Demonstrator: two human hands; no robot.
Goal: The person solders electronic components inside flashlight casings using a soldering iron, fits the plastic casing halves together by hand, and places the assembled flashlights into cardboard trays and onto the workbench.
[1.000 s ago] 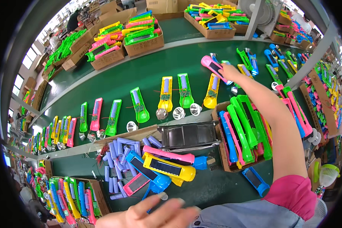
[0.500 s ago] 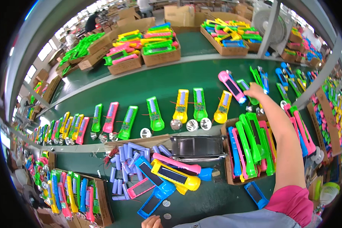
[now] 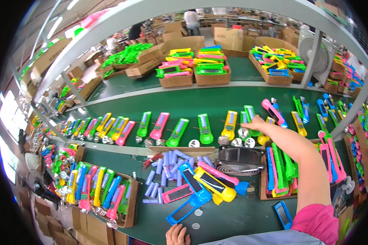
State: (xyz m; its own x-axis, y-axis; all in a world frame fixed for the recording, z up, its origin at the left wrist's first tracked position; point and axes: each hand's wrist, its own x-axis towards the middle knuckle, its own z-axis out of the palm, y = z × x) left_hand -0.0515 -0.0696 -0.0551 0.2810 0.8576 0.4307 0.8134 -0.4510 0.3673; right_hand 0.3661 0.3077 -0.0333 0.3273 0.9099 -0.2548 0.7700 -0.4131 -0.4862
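Observation:
My right hand [image 3: 255,123] reaches over the green belt and is closed round a green flashlight shell [image 3: 244,118]. A shiny round reflector [image 3: 243,133] hangs just below those fingers. Right beside it lies another green shell [image 3: 249,109], partly covered by the hand. A yellow shell [image 3: 229,124] with a battery inside lies to the left. My left hand [image 3: 178,235] rests at the near table edge with nothing visible in it, its fingers loosely bent and slightly apart. Closest to it is a blue flashlight part [image 3: 185,209] with a dark panel.
Purple battery cells [image 3: 164,171] lie heaped mid-table beside a yellow panelled shell [image 3: 214,183]. A black fan [image 3: 240,157] stands behind. Cardboard boxes of shells flank the work area, one box [image 3: 131,208] at left. A metal rail [image 3: 216,85] runs beyond the belt.
My right hand has moved left along the belt from beside the pink flashlight, bringing a green shell next to another green one. The view has turned left; my left hand stays at the edge.

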